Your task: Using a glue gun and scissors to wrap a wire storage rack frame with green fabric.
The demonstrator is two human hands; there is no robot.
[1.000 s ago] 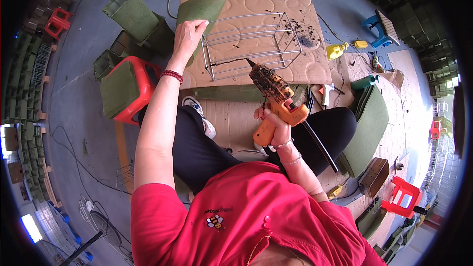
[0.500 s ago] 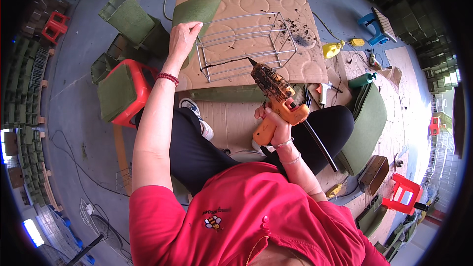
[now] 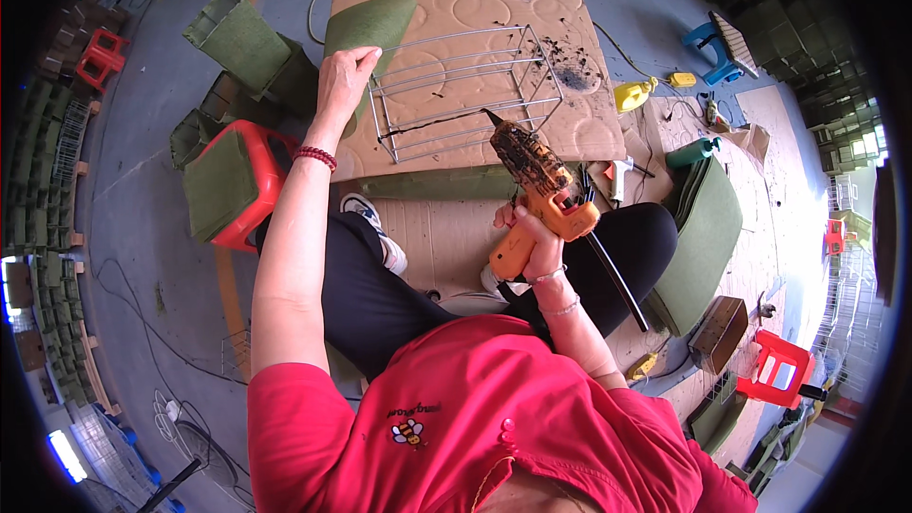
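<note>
Since a moment ago your left hand point(image 3: 342, 81) has drawn the wire frame point(image 3: 463, 85) closer, fingers pinching its corner by the green felt sheet point(image 3: 366, 24). Your right hand point(image 3: 532, 237) grips the orange glue gun point(image 3: 537, 190); its hot nozzle hovering near the frame could drip onto the cardboard mat point(image 3: 456, 0).

Left hand point(image 3: 344, 79) grips wire frame point(image 3: 456, 85); right hand point(image 3: 532, 233) holds glue gun point(image 3: 537, 190) (soot-blackened).

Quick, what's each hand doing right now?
Left hand: closed on the green felt sheet beside the wire frame.
Right hand: closed around the orange glue gun.
</note>
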